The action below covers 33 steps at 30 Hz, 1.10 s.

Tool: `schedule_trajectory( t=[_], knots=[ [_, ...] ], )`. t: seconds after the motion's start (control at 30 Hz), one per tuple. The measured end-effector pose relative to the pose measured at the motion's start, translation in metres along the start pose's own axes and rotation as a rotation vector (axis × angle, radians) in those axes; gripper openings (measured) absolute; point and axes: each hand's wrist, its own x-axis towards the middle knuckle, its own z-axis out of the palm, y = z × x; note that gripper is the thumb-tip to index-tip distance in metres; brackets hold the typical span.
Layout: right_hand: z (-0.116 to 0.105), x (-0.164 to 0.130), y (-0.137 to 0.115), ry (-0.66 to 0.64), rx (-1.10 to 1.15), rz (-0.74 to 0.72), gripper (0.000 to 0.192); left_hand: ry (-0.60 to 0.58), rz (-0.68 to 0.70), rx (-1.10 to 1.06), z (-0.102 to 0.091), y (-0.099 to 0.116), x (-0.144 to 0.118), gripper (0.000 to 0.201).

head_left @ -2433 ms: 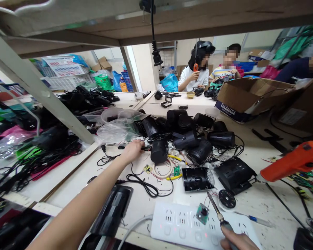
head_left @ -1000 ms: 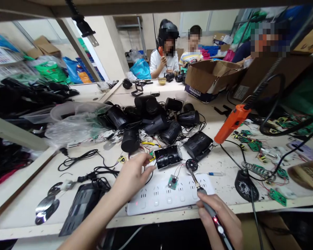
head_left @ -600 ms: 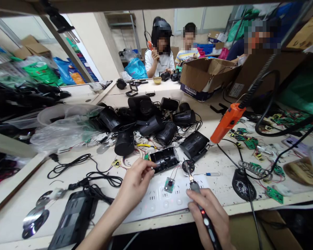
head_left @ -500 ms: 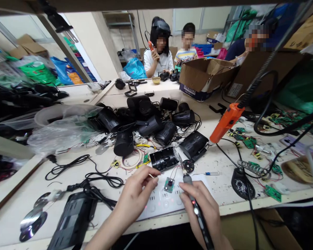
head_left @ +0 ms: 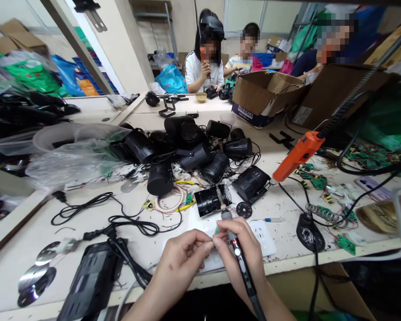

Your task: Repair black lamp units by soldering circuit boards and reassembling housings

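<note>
My right hand (head_left: 242, 249) grips a soldering iron (head_left: 226, 216) whose tip points away over an open black housing half (head_left: 203, 204). Thumb and forefinger of my left hand (head_left: 183, 258) are pinched together; whatever sits between them is too small to make out. The fingertips of both hands meet above a white pad (head_left: 266, 243). A sliver of a small green circuit board (head_left: 216, 229) shows behind them, mostly hidden. Beyond the right hand lies a black slotted disc (head_left: 244, 209), with a small screwdriver (head_left: 274, 219) to its right.
Black lamp housings (head_left: 194, 154) are heaped mid-table. An orange electric screwdriver (head_left: 299, 156) hangs at right, near loose circuit boards (head_left: 317, 180). Black cables (head_left: 138, 223) and another housing (head_left: 92, 276) lie at left. A cardboard box (head_left: 263, 96) and several people are at the back.
My hands have come together, fingertips now touching over the small circuit board, which was in plain sight between them before. The soldering iron has moved left. The camera view has shifted slightly.
</note>
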Motion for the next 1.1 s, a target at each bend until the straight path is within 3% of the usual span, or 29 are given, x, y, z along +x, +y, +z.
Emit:
schedule_trajectory(
  t=[0.2,0.37,0.57,0.63,0.73,0.93,1.03,1.1],
  knots=[
    [0.01,-0.002,0.0,0.09,-0.003,0.06,0.021,0.017,-0.114,-0.236,-0.003,-0.009,0.007,0.038],
    [0.007,-0.003,0.003,0.047,-0.003,0.026,0.023,-0.03,-0.214,-0.377,-0.003,-0.008,0.007,0.042],
    [0.001,-0.004,-0.003,-0.073,0.024,-0.018,0.025,-0.259,-0.337,-0.556,-0.007,-0.01,0.008,0.044],
    [0.003,-0.006,-0.006,-0.057,0.056,0.011,0.02,-0.309,-0.351,-0.589,-0.008,-0.012,0.009,0.042],
    [0.007,-0.008,-0.007,0.022,0.115,0.074,0.014,-0.307,-0.319,-0.543,-0.008,-0.012,0.009,0.042],
    [0.002,-0.003,-0.006,0.187,-0.033,0.076,0.012,-0.131,-0.222,-0.276,-0.005,-0.001,0.003,0.048],
    [0.001,-0.002,-0.007,0.163,0.004,0.104,0.017,-0.081,-0.171,-0.199,-0.002,-0.002,0.003,0.048],
    [0.002,-0.003,-0.007,0.105,0.03,0.104,0.018,-0.115,-0.149,-0.16,0.0,-0.004,0.003,0.048]
  ],
)
